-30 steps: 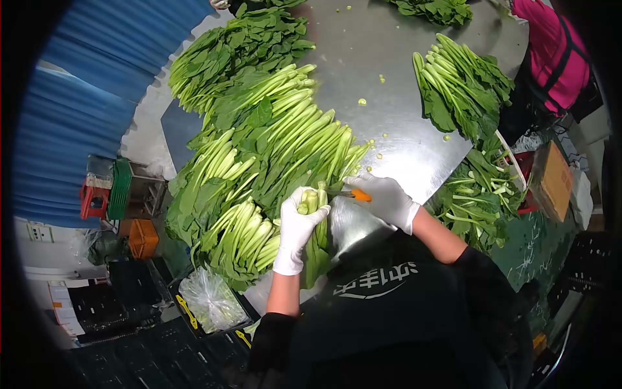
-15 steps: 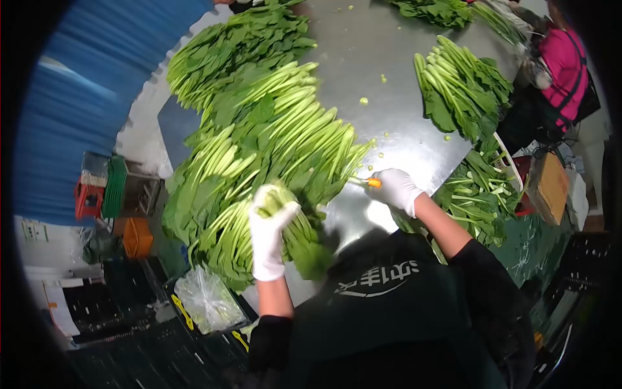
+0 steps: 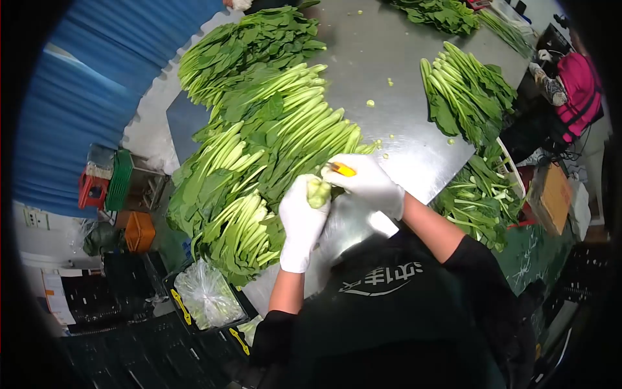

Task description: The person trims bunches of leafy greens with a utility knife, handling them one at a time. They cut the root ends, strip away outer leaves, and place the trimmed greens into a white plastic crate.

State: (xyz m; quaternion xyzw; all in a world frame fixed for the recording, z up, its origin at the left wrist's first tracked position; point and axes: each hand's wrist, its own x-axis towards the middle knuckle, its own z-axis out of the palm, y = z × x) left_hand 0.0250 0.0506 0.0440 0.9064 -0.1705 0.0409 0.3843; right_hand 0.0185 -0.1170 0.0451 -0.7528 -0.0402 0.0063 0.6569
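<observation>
My left hand [image 3: 303, 217], in a white glove, is closed around a leafy green vegetable, whose pale stem end [image 3: 318, 192] shows between thumb and fingers. Right beside it, my gloved right hand [image 3: 372, 183] grips a small knife with an orange handle [image 3: 343, 169]. The knife's blade is hidden or too small to make out at the stem end. Left of both hands, long rows of leafy greens [image 3: 285, 139] lie with their pale stems pointing mostly up and right.
On the metal table [image 3: 363, 65], another bunch of greens [image 3: 463, 87] lies at the right. Loose greens [image 3: 479, 198] fill a container below it. A person in pink [image 3: 576, 91] is at the far right. A bagged bundle [image 3: 207, 295] sits in a dark crate lower left.
My left hand has moved right and up with the vegetable. My right hand has come left with the knife, so the hands now meet. The person in pink has shifted lower and rightward in view.
</observation>
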